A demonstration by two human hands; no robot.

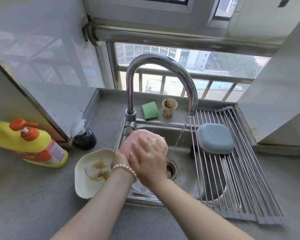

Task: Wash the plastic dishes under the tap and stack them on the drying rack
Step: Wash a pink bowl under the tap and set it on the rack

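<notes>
The steel sink (pixel 184 172) was hemmed in: the drying rack (pixel 232 170) covered its right part, the tap (pixel 163 70) arched over its back edge, and the cream dish (pixel 90 174) overlapped its left rim from the counter (pixel 33 196). Open room lay in the middle of the basin, around the drain (pixel 171 168), where a thin stream of water (pixel 179 135) fell just right of the hands.

The pink dish (pixel 128 142) was held above the left part of the basin, tilted up on edge, its rounded back towards the camera; its long axis could not be made out under the hands. The right hand (pixel 149 156) lay flat over it, fingers spread and pressed against the plastic. The left hand (pixel 119 160) (a pearl bracelet (pixel 125 169) on its wrist) gripped the dish's lower left edge, though its fingers were mostly hidden behind the dish and the other hand, so how they closed could not be told.

On the rack a blue dish (pixel 215 138) lay upside down over another pink one, of which only a rim showed. The cream dish sat open side up, stained brown inside.

A yellow detergent bottle (pixel 31 144) lay on the counter, cut off at the left edge. A green sponge (pixel 150 110) and a paper cup (pixel 169 108) stood on the ledge behind the sink.
</notes>
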